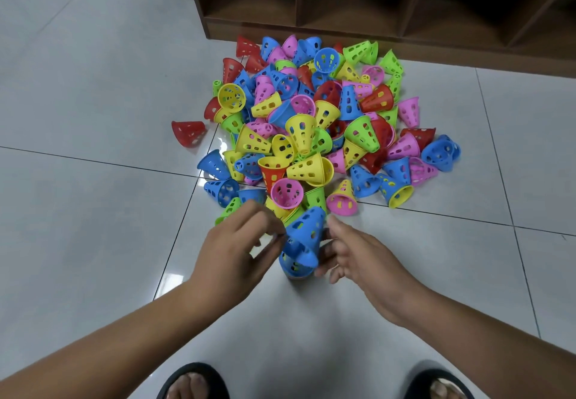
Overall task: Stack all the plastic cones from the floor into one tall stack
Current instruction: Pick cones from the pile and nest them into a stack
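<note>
Hands flank a tilted blue cone (304, 230): the left hand (243, 242) curls its fingers against the cone's left wall, though blur hides any pinch, and the right hand (352, 252), half open, touches the right wall. The cone's tip leans far and slightly right, its mouth over the short blue stack (296, 269) on the floor (93, 211). Seating it likely means tipping the axis upright. Both hands are equally near; the loose pile (311, 118) lies just beyond.

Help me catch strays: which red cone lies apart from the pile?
The red cone left of the pile, on its side with bare tile all round; the other reds touch the heap.
</note>
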